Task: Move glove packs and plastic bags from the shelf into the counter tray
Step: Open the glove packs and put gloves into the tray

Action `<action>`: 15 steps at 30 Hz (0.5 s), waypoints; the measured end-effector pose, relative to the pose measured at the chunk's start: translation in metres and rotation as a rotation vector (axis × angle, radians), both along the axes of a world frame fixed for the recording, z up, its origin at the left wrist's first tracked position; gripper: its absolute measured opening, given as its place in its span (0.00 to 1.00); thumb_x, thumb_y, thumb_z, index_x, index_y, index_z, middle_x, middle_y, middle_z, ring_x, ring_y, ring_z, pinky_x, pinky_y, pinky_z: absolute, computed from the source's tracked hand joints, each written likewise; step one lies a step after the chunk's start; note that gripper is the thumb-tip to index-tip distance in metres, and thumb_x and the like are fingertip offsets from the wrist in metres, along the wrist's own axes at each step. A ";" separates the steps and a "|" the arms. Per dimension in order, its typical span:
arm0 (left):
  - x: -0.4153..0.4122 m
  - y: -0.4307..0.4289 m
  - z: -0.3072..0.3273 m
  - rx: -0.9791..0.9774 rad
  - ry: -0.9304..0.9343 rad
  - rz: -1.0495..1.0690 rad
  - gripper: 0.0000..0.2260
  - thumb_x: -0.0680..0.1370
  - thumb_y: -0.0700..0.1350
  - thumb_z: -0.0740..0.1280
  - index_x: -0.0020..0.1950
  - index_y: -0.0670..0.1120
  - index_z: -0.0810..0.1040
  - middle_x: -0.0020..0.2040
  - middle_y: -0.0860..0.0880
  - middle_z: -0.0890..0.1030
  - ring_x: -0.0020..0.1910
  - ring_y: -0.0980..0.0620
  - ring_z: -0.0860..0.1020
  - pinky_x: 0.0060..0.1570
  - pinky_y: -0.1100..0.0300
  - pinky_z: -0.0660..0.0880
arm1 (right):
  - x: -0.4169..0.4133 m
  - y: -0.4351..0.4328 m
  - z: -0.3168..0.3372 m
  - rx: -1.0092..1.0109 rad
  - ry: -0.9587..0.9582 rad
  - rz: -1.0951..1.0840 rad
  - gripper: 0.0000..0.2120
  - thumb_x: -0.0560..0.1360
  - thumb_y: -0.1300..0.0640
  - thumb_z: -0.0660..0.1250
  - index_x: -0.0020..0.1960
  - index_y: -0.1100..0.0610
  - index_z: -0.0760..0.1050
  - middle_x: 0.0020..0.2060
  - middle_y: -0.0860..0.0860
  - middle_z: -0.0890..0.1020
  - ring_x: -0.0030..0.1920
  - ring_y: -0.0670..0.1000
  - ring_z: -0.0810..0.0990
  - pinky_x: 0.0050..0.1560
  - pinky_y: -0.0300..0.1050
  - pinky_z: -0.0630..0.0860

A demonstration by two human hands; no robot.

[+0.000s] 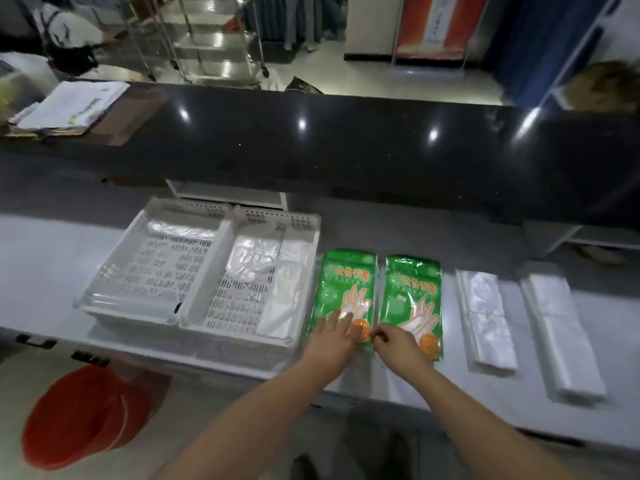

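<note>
The black counter (311, 143) runs across the far side. Below it, the pale shelf (52, 271) carries all the task items.

The white slotted tray (221, 237) sits on the shelf at left. It has two compartments, and clear plastic lies in both. An orange bucket (83, 417) stands on the floor below.

Two stacks of plastic bags (485, 317) (557, 337) lie flat at right, apart from each other. Two green glove packs (346, 289) (412, 296) lie side by side between the tray and the bags.

My left hand (332, 332) rests on the near end of the left pack, fingers straight and slightly spread. My right hand (394, 341) is at the near left corner of the right pack, fingers curled with the tips together. I cannot tell whether they pinch the pack edge.
</note>
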State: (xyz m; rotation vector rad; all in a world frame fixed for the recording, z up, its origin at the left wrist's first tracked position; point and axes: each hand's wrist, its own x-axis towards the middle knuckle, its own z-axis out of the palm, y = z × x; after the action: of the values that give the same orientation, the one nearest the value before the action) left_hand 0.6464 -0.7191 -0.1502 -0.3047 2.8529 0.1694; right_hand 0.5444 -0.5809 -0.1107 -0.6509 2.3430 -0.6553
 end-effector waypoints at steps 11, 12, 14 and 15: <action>-0.001 -0.011 0.000 -0.079 -0.017 -0.115 0.24 0.80 0.36 0.59 0.76 0.44 0.62 0.78 0.41 0.59 0.77 0.34 0.56 0.69 0.34 0.62 | 0.043 0.002 -0.023 0.078 -0.251 -0.287 0.12 0.79 0.53 0.63 0.39 0.57 0.76 0.35 0.56 0.82 0.36 0.55 0.81 0.41 0.46 0.77; 0.000 -0.010 0.002 -0.074 -0.023 -0.114 0.23 0.80 0.36 0.59 0.76 0.44 0.63 0.78 0.42 0.60 0.77 0.34 0.57 0.69 0.35 0.64 | 0.045 -0.002 -0.021 0.025 -0.322 -0.359 0.13 0.79 0.52 0.63 0.40 0.58 0.77 0.35 0.55 0.82 0.34 0.53 0.80 0.39 0.45 0.77; 0.002 -0.008 0.005 -0.059 -0.036 -0.110 0.21 0.80 0.38 0.60 0.74 0.44 0.67 0.77 0.42 0.63 0.76 0.34 0.59 0.68 0.37 0.67 | 0.050 -0.010 -0.018 -0.149 -0.546 -0.564 0.12 0.79 0.52 0.65 0.46 0.61 0.77 0.36 0.58 0.81 0.33 0.54 0.79 0.36 0.43 0.75; 0.004 -0.008 0.006 -0.057 -0.035 -0.102 0.20 0.81 0.39 0.60 0.74 0.44 0.67 0.77 0.43 0.63 0.76 0.35 0.59 0.67 0.37 0.67 | 0.051 -0.014 -0.018 -0.238 -0.638 -0.655 0.11 0.79 0.53 0.66 0.46 0.61 0.76 0.36 0.59 0.80 0.33 0.54 0.78 0.36 0.44 0.74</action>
State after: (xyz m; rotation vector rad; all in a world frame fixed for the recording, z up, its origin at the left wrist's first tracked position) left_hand 0.6502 -0.7268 -0.1442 -0.1716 2.8337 0.0623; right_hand 0.5949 -0.5950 -0.1292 0.2514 1.8481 -1.2283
